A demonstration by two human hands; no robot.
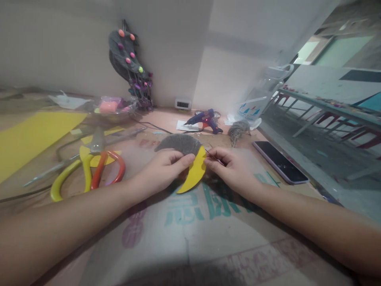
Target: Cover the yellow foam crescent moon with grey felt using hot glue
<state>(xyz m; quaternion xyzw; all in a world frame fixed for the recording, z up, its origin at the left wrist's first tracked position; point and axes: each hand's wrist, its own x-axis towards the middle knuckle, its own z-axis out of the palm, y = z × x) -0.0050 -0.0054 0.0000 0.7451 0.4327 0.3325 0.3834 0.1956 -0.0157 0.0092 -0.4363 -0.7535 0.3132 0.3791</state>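
Yellow crescent-shaped foam piece point(193, 174), its upper half wrapped in grey yarn point(178, 143), held just above the printed cardboard sheet point(190, 234) covering the middle of the table. It sits between the two hands, touching both.

Left to right:
- Flat yellow foam sheet point(26, 139) near the table's left edge.
- Yellow-and-orange handled scissors point(89, 169) lying flat, well apart from the hands, to their left.
- Left hand point(162, 171): fingers closed together, thumb and fingers pinching the crescent at its wrapped middle, from the left side.
- Right hand point(232, 167): fingers curled in, fingertips pinching a thin strand at the crescent's right edge; strand too fine to follow further.
- Blue hot-glue gun point(205, 119) toward the table's far edge, behind the hands, resting on white paper.
- Loose ball of grey yarn point(238, 131) just right of the glue gun.
- Dark smartphone point(279, 162) lying flat, screen off, near the table's right edge.
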